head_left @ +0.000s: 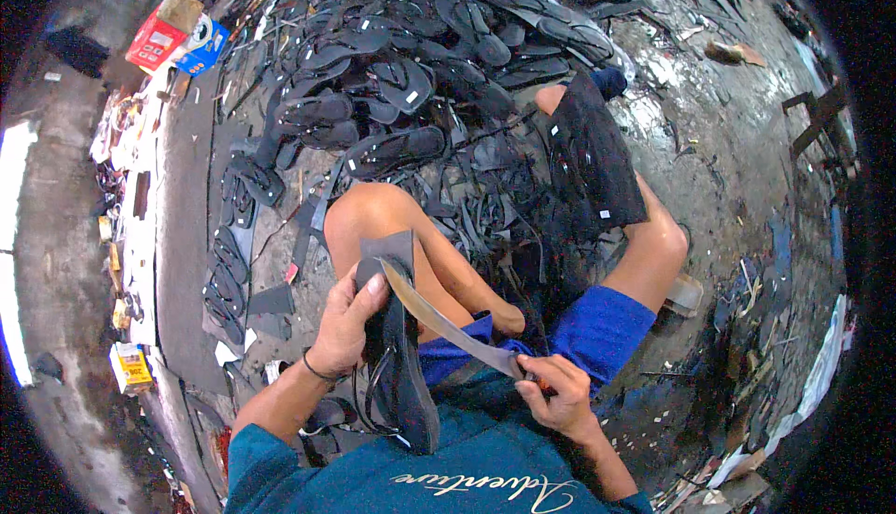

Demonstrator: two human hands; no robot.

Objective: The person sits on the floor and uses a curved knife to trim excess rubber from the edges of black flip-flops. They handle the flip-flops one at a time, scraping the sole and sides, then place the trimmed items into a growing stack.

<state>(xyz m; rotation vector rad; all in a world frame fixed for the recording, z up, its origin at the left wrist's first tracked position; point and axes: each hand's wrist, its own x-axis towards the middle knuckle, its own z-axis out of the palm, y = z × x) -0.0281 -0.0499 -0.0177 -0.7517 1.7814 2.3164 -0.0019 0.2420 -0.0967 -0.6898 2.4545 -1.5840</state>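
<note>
Sandal [403, 374] occupies left hand [342, 329], knife [439, 321] right hand [560, 398]; red carton [157, 40] hides its inside.

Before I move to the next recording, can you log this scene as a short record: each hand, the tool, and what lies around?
Left hand: grips a black sandal near its far end
Right hand: holds a knife by its handle
Blade: curved, its tip at the sandal's far end; contact unclear
Ahead: heap of black sandals on the floor
Between the legs: dark scraps
Left side: yellow box; red box beside a blue box farther off
</note>
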